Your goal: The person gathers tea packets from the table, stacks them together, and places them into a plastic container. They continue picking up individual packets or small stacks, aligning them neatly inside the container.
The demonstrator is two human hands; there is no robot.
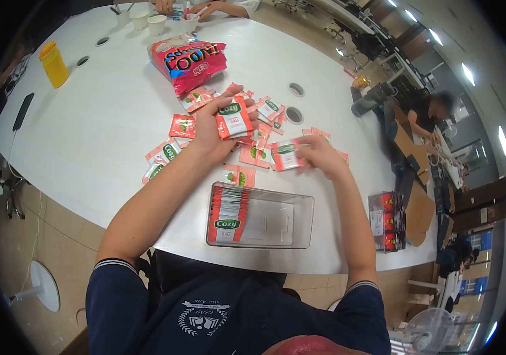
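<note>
My left hand (214, 127) grips a small stack of red and white Cozy tea sachets (233, 120) above a loose pile of the same sachets (259, 139) on the white table (105, 112). My right hand (319, 155) pinches one sachet (285, 157) at the pile's right side. Close to the table's near edge stands a clear plastic box (276, 222) with a row of sachets (228, 216) upright at its left end.
A big red snack bag (190, 62) lies beyond the pile. A yellow container (54, 64) and a phone (22, 111) are at the far left. Paper cups (157, 23) and another person's hands sit at the far edge. Red boxes (386, 222) stand at the right.
</note>
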